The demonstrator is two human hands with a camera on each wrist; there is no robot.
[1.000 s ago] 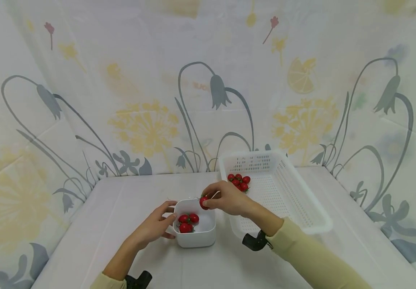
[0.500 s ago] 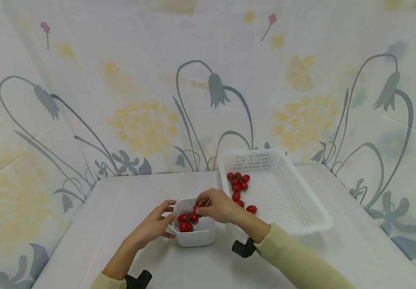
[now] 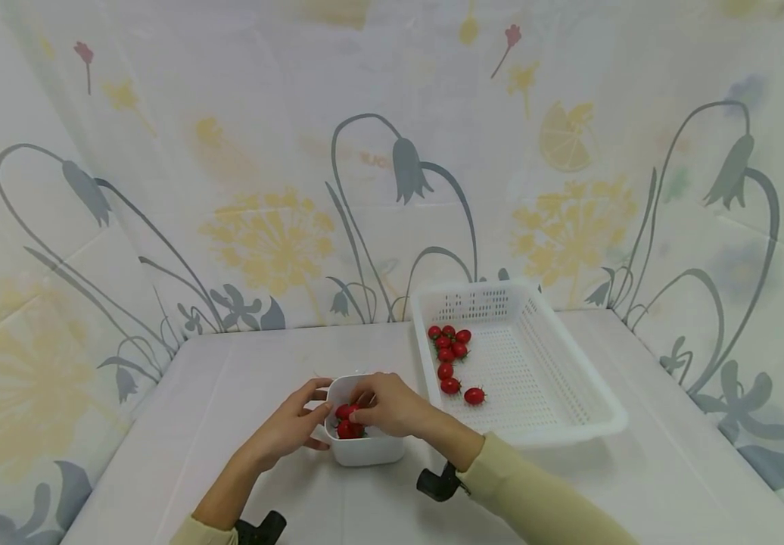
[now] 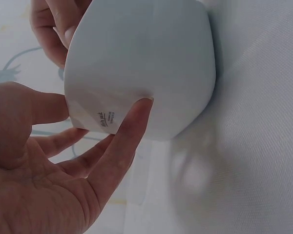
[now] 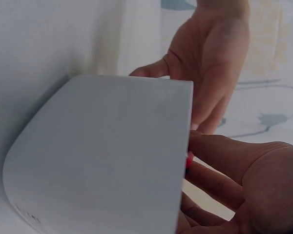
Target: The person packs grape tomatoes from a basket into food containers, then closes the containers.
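Note:
A small white container [image 3: 367,453] stands in front of me with red cherry tomatoes [image 3: 346,431] in it. My left hand [image 3: 285,428] grips its left end; in the left wrist view the thumb is at the rim and a fingertip [image 4: 145,103] presses the outer wall. My right hand [image 3: 395,406] reaches over the right rim into the container, fingers pointing down. In the right wrist view, a red cherry tomato [image 5: 189,160] shows between its thumb and fingers, mostly hidden behind the container wall.
A large white perforated basket [image 3: 521,371] stands to the right, behind the container. Several cherry tomatoes [image 3: 445,354] lie along its left side, with one [image 3: 474,396] a little apart. A patterned cloth [image 3: 392,227] hangs behind the white table [image 3: 262,356].
My right hand has carried a cherry tomato left and down into the container from its right rim. My left hand keeps its place. More tomatoes in the basket are uncovered.

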